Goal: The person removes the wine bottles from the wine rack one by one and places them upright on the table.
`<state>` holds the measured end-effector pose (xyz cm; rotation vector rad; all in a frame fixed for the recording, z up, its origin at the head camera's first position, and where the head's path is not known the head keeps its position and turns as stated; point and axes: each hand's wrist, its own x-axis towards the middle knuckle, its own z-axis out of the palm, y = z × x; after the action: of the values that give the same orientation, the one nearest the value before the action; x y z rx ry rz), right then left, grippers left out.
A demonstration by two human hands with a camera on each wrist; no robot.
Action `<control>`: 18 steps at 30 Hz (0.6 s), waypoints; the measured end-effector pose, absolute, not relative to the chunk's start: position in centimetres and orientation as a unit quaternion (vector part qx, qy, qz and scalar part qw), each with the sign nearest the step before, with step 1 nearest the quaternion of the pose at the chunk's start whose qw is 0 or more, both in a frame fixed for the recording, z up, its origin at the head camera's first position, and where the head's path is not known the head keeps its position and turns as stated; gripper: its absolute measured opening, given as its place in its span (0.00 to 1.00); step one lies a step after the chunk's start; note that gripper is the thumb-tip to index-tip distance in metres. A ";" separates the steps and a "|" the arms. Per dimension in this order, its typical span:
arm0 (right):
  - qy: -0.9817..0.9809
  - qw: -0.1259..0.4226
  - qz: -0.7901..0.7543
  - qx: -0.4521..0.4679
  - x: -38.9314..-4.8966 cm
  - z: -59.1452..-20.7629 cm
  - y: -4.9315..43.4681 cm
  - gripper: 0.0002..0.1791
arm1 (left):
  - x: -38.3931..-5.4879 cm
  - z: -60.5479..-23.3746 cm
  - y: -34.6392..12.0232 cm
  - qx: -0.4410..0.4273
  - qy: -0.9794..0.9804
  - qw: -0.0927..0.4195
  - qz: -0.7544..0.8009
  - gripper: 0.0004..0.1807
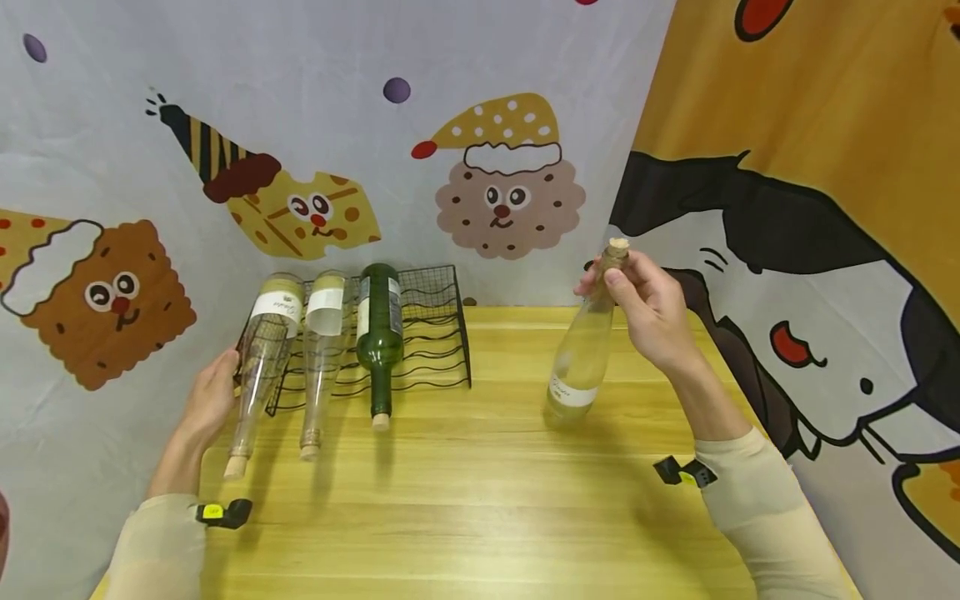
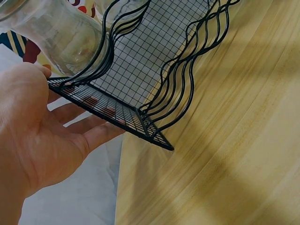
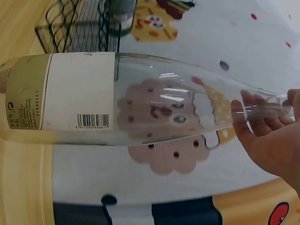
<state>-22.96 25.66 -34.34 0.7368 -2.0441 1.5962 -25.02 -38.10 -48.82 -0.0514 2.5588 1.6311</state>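
In the head view my right hand (image 1: 656, 312) grips the neck of a clear glass bottle (image 1: 581, 362) with a cork and white label. That bottle stands tilted over the table, right of the rack. My left hand (image 2: 42, 126) touches the mesh side of a black wire wine rack (image 1: 431, 342), its fingers fairly straight behind the mesh. The rack holds two clear bottles, one at the far left (image 1: 258, 392) and one beside it (image 1: 322, 367), and a green bottle (image 1: 381, 333). All three lie with their corked necks toward me.
The rack stands on a yellow wood-grain table (image 1: 465, 500), near its back left edge. Behind hangs a cloth (image 1: 480, 50) printed with cartoon snacks, and an orange cartoon panel (image 1: 825, 108) is at the right.
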 end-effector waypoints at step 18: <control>-0.748 0.276 0.587 0.136 -26.7 -34.5 33.1 0.14 | -25.1 -49.0 -38.1 -0.023 0.845 0.046 0.532 0.42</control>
<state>-26.68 33.11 -34.53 0.3650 -2.0104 1.5777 -25.13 -38.10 -48.97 -0.0715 2.5795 1.6256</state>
